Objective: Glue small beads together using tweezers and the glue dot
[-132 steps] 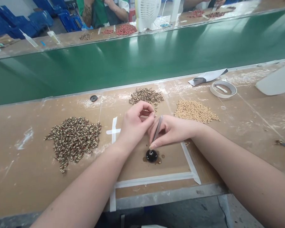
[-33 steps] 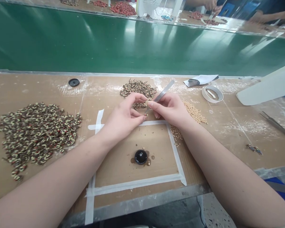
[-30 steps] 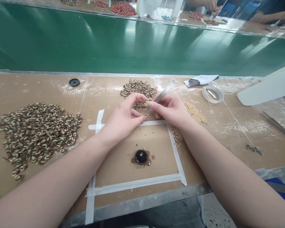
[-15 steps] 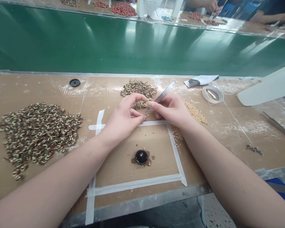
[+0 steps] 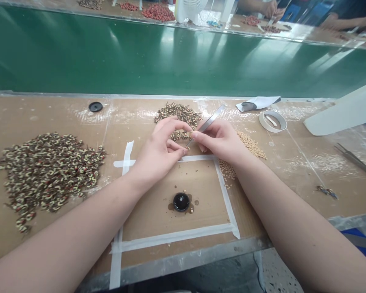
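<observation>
- Ok, green conveyor belt (image 5: 183, 57) spans the full width beyond the bench; a co-worker's hand (image 5: 268, 7) shows at its far side, top right.
- Brown cardboard-covered worktable (image 5: 49, 114) w/ clear film on it lies nearest the person.
- White tape rectangle (image 5: 177, 235) is marked at table centre; the 2 forearms cross its near corners.
- Big heap of brown-cream-red patterned beads (image 5: 45, 171) sits at left, well apart from both hands.
- Left hand (image 5: 157, 154) is over the rectangle's far edge, fingers curled, thumb + forefinger tips pinched on a tiny pale bead (image 5: 187, 147).
- Right hand (image 5: 221, 140) is just beside it, fingertips touching the left's, clamped on slim silver metal tweezers (image 5: 212, 119). Tips point down-left at the bead and the back end sticks up-right.
- Smaller heap of patterned beads (image 5: 177, 112) lies just behind the hands, partly hidden by left-hand fingers.
- Heap of plain tan beads (image 5: 251, 144) lies right of the right hand, partly under the wrist.
- White tape roll (image 5: 273, 121) lies flat further right, near the belt edge.
- 2nd pair of grey tweezers (image 5: 355, 159) lies far right, untouched.
- Round black cap (image 5: 181, 201) sits inside the rectangle, between the forearms, nearer the person than the hands, w/ brown stains round it.
- 2nd black cap (image 5: 95, 106) sits far left by the belt.
- Bead itself is at the tweezers' tips, against the left fingertips; too small to tell more.
</observation>
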`<state>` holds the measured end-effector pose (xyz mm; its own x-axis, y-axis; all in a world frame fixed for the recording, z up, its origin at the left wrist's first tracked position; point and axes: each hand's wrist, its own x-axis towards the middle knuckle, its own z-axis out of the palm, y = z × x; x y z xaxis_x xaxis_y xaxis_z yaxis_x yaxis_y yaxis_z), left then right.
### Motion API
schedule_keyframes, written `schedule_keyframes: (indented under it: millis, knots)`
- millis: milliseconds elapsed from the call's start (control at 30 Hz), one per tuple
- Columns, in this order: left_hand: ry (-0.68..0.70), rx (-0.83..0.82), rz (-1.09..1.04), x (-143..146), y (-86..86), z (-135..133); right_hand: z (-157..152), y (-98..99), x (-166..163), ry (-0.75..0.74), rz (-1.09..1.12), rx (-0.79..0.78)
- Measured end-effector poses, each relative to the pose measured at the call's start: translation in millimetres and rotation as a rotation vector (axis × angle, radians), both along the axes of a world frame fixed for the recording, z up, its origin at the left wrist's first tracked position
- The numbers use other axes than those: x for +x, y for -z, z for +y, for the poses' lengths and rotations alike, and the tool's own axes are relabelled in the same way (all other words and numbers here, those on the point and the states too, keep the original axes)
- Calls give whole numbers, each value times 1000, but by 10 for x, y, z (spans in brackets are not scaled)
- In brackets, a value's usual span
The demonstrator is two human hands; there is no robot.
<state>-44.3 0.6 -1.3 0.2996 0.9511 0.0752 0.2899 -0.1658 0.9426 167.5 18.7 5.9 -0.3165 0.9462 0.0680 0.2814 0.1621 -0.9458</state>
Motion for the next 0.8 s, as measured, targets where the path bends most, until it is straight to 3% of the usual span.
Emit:
schedule_keyframes:
  millis: [800]
  knots:
    - [-17, 11, 24, -7, -14, -7, -41, -27, -56, 99, 9, 83]
